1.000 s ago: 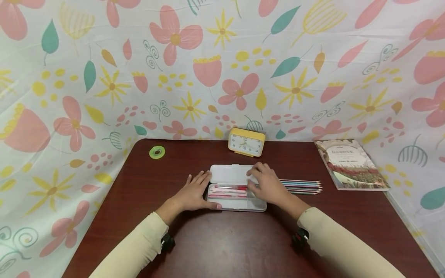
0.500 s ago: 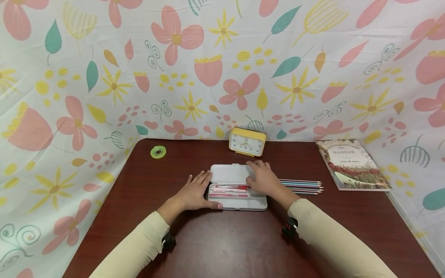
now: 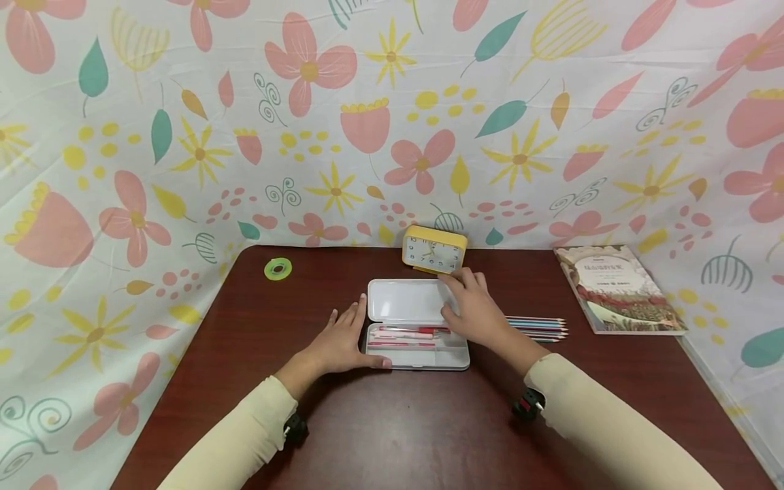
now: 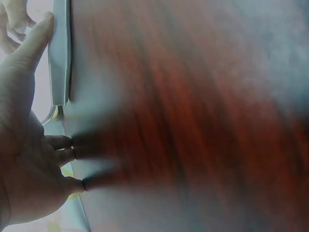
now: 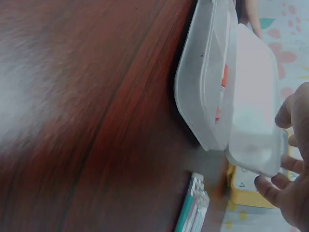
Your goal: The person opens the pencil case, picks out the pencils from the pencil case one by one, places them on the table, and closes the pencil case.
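A white pencil case (image 3: 450,359) lies unfolded on the table, several red and white pens (image 3: 404,335) in its rear compartment. My left hand (image 3: 335,346) rests against its left end, fingers extended and thumb along the front edge. At the right end of the lid (image 3: 407,301), my right hand (image 3: 476,309) has its fingers bent round the edge. In the right wrist view the lid stands tilted up from the case, with fingertips (image 5: 284,117) at its edge. Part of the lid's right end is hidden by this hand in the head view.
Several colored pencils (image 3: 539,329) lie right of the case. A yellow alarm clock (image 3: 435,250) stands close behind the lid. A green tape roll (image 3: 278,269) sits at the back left, a book (image 3: 618,289) at the back right. Patterned cloth (image 3: 392,122) surrounds the table.
The lid's far edge has risen from its flatter position, with my right hand moving up and slightly right. My left hand stays by the case, its fingers now slightly off the lid's left side.
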{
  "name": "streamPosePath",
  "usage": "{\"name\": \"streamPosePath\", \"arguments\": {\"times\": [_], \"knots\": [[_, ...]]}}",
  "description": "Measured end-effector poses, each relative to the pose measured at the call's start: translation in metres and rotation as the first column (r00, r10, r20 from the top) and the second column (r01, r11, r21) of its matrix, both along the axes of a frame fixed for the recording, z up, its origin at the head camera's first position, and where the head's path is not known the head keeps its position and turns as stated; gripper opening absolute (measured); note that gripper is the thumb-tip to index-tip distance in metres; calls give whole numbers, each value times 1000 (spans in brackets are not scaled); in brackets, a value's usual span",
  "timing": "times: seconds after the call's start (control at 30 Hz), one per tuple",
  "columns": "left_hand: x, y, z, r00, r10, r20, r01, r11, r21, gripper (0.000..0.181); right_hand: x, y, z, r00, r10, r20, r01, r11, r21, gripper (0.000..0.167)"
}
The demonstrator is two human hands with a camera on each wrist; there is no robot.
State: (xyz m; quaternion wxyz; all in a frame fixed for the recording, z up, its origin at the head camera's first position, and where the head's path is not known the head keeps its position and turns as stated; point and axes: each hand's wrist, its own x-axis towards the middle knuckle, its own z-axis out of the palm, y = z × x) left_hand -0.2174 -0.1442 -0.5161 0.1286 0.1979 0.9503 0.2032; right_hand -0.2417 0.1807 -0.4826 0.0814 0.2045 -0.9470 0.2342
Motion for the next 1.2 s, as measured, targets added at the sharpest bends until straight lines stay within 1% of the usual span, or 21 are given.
{"name": "streamPosePath", "arguments": {"times": [0.07,0.17,0.23,0.27,0.37,0.43,0.5,0.6,0.67,0.73,0.8,0.83,0.9,0.97,1.1,1.2], "knots": [[-1,0,1,1000,-1,-1,1,1000,-2,152,4,3,4,997,20,-71,-20,1000,4,54],[-4,-1,3,1000,-9,1,9,1000,-20,148,11,5,8,985,56,-163,-56,998,4,47],[-5,-4,3,1000,-16,-2,16,999,-28,145,15,4,9,978,87,-191,-87,996,9,42],[-6,-5,3,1000,-18,-5,18,999,-31,143,18,3,9,976,103,-191,-102,995,14,39],[-8,-9,3,1000,-22,-17,21,999,-35,140,21,-4,5,975,149,-163,-144,989,45,33],[-8,-10,3,999,-25,-29,24,999,-28,138,23,-10,1,977,181,-114,-174,983,65,29],[-9,-11,4,998,-40,-50,39,999,-21,136,24,-15,-3,977,205,-52,-200,975,92,31],[-7,-9,4,990,-98,-99,97,995,-23,133,27,-21,-10,973,226,49,-231,963,138,47],[-5,-5,5,978,-155,-137,153,988,-27,130,29,-24,-15,971,218,99,-233,956,178,64],[-2,0,7,964,-211,-161,209,977,-33,123,31,-27,-20,970,201,135,-226,950,215,78],[2,7,11,952,-250,-176,247,968,-37,109,32,-30,-25,972,180,151,-214,943,253,87],[4,11,12,948,-261,-182,257,965,-44,100,33,-31,-27,973,172,152,-208,940,270,90],[7,17,14,944,-271,-187,262,963,-72,86,35,-33,-30,977,162,140,-198,933,301,93],[10,21,15,945,-266,-189,251,963,-103,77,36,-34,-34,980,162,120,-193,924,331,93],[15,25,15,951,-246,-188,221,965,-141,73,37,-36,-40,982,167,88,-188,908,374,92],[17,26,14,951,-238,-197,210,966,-152,74,38,-37,-42,984,166,69,-180,900,396,92]]}}
